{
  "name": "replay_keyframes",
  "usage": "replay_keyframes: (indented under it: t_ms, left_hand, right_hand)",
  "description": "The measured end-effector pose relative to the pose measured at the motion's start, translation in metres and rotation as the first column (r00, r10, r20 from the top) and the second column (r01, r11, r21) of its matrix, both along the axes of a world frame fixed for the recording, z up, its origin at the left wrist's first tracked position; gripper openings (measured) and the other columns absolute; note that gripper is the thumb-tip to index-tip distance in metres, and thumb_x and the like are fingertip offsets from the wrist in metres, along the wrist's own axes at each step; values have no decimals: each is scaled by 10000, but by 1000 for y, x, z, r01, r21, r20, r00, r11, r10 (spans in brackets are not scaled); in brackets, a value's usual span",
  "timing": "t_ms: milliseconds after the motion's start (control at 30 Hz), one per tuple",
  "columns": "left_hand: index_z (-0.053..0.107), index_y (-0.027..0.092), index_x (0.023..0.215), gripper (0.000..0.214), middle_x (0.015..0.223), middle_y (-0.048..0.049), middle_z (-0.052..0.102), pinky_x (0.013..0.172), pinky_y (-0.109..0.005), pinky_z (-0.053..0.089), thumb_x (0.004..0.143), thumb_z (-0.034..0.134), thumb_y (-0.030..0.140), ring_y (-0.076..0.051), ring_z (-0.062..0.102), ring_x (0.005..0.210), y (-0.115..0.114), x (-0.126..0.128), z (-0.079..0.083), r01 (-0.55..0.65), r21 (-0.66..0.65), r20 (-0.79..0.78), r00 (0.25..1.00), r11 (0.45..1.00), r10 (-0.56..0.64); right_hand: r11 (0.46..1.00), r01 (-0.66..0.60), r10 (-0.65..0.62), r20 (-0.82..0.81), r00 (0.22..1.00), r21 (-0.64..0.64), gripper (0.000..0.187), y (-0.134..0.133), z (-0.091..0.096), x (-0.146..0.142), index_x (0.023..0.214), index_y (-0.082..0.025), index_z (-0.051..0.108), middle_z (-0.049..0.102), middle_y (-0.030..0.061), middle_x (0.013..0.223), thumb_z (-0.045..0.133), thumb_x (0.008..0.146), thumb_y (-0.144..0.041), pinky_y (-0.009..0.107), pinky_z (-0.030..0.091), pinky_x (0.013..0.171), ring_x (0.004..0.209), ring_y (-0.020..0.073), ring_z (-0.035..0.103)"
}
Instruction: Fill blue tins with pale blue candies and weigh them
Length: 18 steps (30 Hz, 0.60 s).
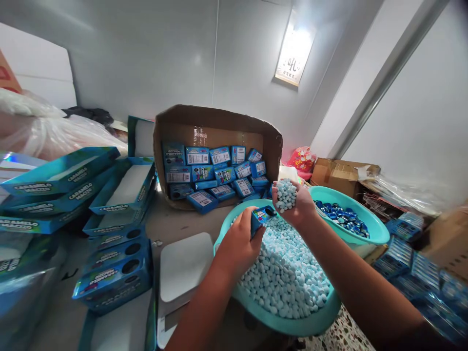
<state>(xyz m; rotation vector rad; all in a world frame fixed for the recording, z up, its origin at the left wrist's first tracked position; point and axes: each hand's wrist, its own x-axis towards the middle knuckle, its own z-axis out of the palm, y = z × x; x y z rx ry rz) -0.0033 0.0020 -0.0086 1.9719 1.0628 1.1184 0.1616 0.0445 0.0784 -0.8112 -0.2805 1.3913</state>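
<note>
My left hand point(243, 239) grips a small blue candy box point(260, 218) with a dark round hole in its top. My right hand point(300, 202) is turned palm up, with its fingers cupped round a heap of pale blue candies point(286, 195). It is beside and slightly above the box. Beneath both hands stands a turquoise basin point(252, 319), filled with loose candies point(281, 282) of the same kind. The inside of the box is too dark to make out.
Behind the basin, a cardboard carton point(219, 117) on its side holds several blue boxes point(219, 155). A second basin point(376, 229) with shiny blue lids point(340, 217) stands right. Left are a flat scale point(185, 265), display trays point(126, 187) and holed boxes point(113, 280).
</note>
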Motion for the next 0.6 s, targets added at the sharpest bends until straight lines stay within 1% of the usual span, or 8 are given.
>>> replay_keyframes:
  t_ms: [267, 467, 600]
  left_hand:
    - [446, 212, 1349, 430, 1272, -103, 596, 995, -394, 461, 945, 523, 338, -255, 574, 1163, 3, 1, -3, 26, 8, 19, 999, 1000, -26]
    - [433, 212, 1363, 441, 1301, -112, 578, 1000, -401, 460, 949, 526, 330, -261, 562, 1189, 6, 2, -6, 33, 22, 13, 999, 999, -34]
    - [437, 188, 1368, 452, 1290, -128, 587, 1007, -418, 447, 949, 523, 335, -273, 556, 1190, 6, 1, -5, 32, 23, 7, 999, 999, -32]
  right_hand:
    - [995, 89, -91, 63, 994, 33, 196, 4, -6, -11, 878, -189, 572, 689, 30, 688, 403, 972, -223, 256, 581, 481, 554, 161, 661]
    - [993, 89, -95, 76, 993, 83, 196, 5, -11, -12, 844, -188, 564, 658, 19, 647, 410, 960, -228, 240, 556, 461, 538, 161, 646]
    - [993, 83, -90, 88, 992, 82, 198, 5, -13, -12, 831, -190, 570, 637, 8, 626, 427, 952, -255, 250, 577, 505, 542, 155, 643]
